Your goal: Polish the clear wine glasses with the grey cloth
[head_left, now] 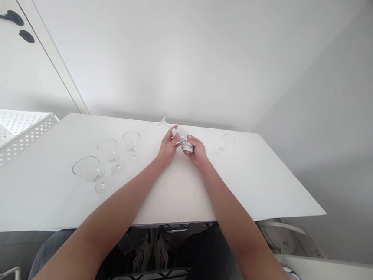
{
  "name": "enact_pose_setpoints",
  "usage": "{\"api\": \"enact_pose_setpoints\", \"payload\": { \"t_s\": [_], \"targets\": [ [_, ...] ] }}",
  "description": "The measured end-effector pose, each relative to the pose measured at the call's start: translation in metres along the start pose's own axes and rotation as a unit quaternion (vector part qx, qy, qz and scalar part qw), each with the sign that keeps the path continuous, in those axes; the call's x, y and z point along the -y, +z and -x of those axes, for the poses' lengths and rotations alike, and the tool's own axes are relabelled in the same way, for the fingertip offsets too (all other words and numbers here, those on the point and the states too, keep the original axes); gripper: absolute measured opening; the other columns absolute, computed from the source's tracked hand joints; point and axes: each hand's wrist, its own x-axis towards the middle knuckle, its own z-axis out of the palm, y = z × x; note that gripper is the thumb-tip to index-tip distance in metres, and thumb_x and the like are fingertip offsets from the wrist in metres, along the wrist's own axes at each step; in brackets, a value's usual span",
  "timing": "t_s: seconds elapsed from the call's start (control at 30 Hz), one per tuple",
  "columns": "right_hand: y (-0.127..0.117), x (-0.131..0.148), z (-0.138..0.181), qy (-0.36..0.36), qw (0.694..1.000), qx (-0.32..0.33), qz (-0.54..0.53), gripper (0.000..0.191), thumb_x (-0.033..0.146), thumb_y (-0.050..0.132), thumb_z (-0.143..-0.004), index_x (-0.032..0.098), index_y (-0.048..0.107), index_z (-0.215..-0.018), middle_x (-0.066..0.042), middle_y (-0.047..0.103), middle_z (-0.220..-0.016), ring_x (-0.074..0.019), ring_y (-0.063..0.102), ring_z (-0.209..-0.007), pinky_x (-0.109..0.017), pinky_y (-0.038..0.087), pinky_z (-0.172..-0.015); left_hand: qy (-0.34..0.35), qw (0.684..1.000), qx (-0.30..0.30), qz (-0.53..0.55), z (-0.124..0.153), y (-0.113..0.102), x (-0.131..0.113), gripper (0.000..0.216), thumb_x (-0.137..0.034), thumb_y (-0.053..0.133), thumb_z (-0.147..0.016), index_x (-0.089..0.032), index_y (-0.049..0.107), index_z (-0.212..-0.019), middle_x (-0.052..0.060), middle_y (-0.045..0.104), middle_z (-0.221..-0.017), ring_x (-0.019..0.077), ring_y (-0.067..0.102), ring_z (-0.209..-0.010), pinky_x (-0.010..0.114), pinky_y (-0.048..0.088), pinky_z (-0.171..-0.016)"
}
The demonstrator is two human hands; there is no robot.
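A clear stemmed glass (165, 123) lies tilted in my left hand (169, 146), its foot pointing up and to the left, over the far middle of the table. The fingers of that hand are wrapped round its bowl. My right hand (197, 151) is closed on a crumpled white cloth (187, 146) at the mouth of the glass. Part of the cloth is bunched at or inside the bowl; fingers hide exactly how far in it goes.
On the white table (182, 192), a near stemmed glass (87, 171), a middle one (107, 151) and a far one (130, 141) stand at left. Another glass (227, 142) stands right of my hands. A perforated white rack (16, 142) adjoins the left edge; a wall rises behind.
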Motion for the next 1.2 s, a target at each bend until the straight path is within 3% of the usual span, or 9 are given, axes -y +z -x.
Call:
{"api": "enact_pose_setpoints", "payload": {
  "t_s": [0.07, 0.23, 0.33, 0.47, 0.67, 0.73, 0.83, 1.03, 1.2],
  "targets": [
    [-0.002, 0.001, 0.0, 0.008, 1.0, -0.006, -0.025, 0.036, 0.05, 0.081, -0.077, 0.02, 0.063, -0.079, 0.0, 0.054, -0.068, -0.0104, 0.04, -0.054, -0.024, 0.028, -0.042, -0.003, 0.999, 0.032, 0.014, 0.001, 0.001, 0.0, 0.057, -0.047, 0.083, -0.082, -0.031, 0.064, -0.134, 0.006, 0.069, -0.118, 0.0207, 0.065, -0.107, 0.036, 0.054, -0.094],
    [0.003, 0.005, 0.004, -0.09, 0.993, 0.002, 0.07, 0.033, 0.049, 0.081, -0.079, 0.021, 0.069, -0.09, -0.003, 0.068, -0.088, -0.0155, 0.057, -0.077, -0.025, 0.045, -0.057, 0.018, 0.998, 0.032, 0.05, 0.004, 0.006, -0.006, 0.05, -0.059, 0.074, -0.088, -0.03, 0.065, -0.127, 0.009, 0.063, -0.138, 0.0254, 0.061, -0.123, 0.037, 0.053, -0.096],
    [0.004, 0.004, 0.004, -0.025, 0.999, 0.018, 0.025, 0.031, 0.047, 0.079, -0.08, 0.02, 0.067, -0.087, -0.001, 0.064, -0.077, -0.0123, 0.05, -0.061, -0.025, 0.037, -0.047, 0.014, 0.999, 0.022, 0.038, 0.004, 0.007, -0.008, 0.045, -0.058, 0.075, -0.087, -0.026, 0.068, -0.118, 0.009, 0.066, -0.129, 0.0233, 0.064, -0.112, 0.037, 0.053, -0.094],
    [-0.004, 0.004, -0.001, 0.049, 0.994, -0.028, -0.088, 0.027, 0.038, 0.075, -0.085, 0.021, 0.057, -0.075, 0.006, 0.042, -0.056, -0.0077, 0.025, -0.045, -0.023, 0.027, -0.038, 0.014, 0.998, 0.062, 0.02, 0.003, 0.005, -0.007, 0.049, -0.045, 0.085, -0.081, -0.025, 0.069, -0.123, 0.006, 0.068, -0.105, 0.0206, 0.064, -0.103, 0.035, 0.049, -0.098],
    [-0.005, 0.009, 0.0, -0.036, 0.998, -0.017, -0.041, 0.024, 0.037, 0.078, -0.084, 0.021, 0.069, -0.098, -0.002, 0.067, -0.088, -0.0124, 0.057, -0.07, -0.023, 0.049, -0.053, 0.005, 0.999, 0.015, -0.042, 0.005, 0.001, -0.005, 0.055, -0.05, 0.078, -0.087, -0.034, 0.065, -0.138, 0.005, 0.07, -0.113, 0.0213, 0.063, -0.112, 0.034, 0.05, -0.094],
    [-0.005, 0.009, -0.001, -0.028, 0.999, -0.012, -0.031, 0.022, 0.038, 0.078, -0.085, 0.02, 0.069, -0.094, -0.002, 0.065, -0.084, -0.0125, 0.057, -0.068, -0.024, 0.05, -0.053, 0.007, 0.999, 0.013, -0.052, 0.005, 0.001, -0.004, 0.052, -0.053, 0.075, -0.088, -0.034, 0.067, -0.136, 0.005, 0.07, -0.114, 0.0216, 0.064, -0.111, 0.034, 0.052, -0.093],
    [-0.007, 0.008, -0.005, 0.003, 0.992, -0.068, -0.104, 0.018, 0.035, 0.075, -0.087, 0.02, 0.065, -0.089, 0.0, 0.064, -0.079, -0.0114, 0.057, -0.066, -0.023, 0.052, -0.054, 0.015, 0.999, 0.005, -0.042, 0.004, 0.002, -0.003, 0.044, -0.05, 0.078, -0.086, -0.031, 0.073, -0.126, 0.006, 0.068, -0.124, 0.0225, 0.062, -0.117, 0.035, 0.053, -0.095],
    [-0.011, 0.01, -0.006, -0.061, 0.955, -0.181, -0.226, 0.017, 0.036, 0.071, -0.091, 0.024, 0.06, -0.086, 0.003, 0.064, -0.073, -0.0103, 0.059, -0.061, -0.023, 0.052, -0.053, 0.034, 0.999, -0.026, 0.02, 0.0, -0.001, -0.002, 0.041, -0.046, 0.081, -0.084, -0.03, 0.075, -0.121, 0.005, 0.059, -0.141, 0.0232, 0.06, -0.125, 0.036, 0.055, -0.103],
    [0.0, 0.01, 0.002, 0.001, 0.986, -0.115, -0.12, 0.037, 0.057, 0.077, -0.083, 0.023, 0.066, -0.091, 0.003, 0.065, -0.071, -0.0109, 0.061, -0.06, -0.022, 0.046, -0.052, 0.058, 0.997, -0.013, -0.049, 0.001, 0.001, 0.001, 0.053, -0.048, 0.083, -0.083, -0.029, 0.072, -0.131, 0.009, 0.063, -0.136, 0.0249, 0.06, -0.124, 0.035, 0.055, -0.102]
  ]
}}
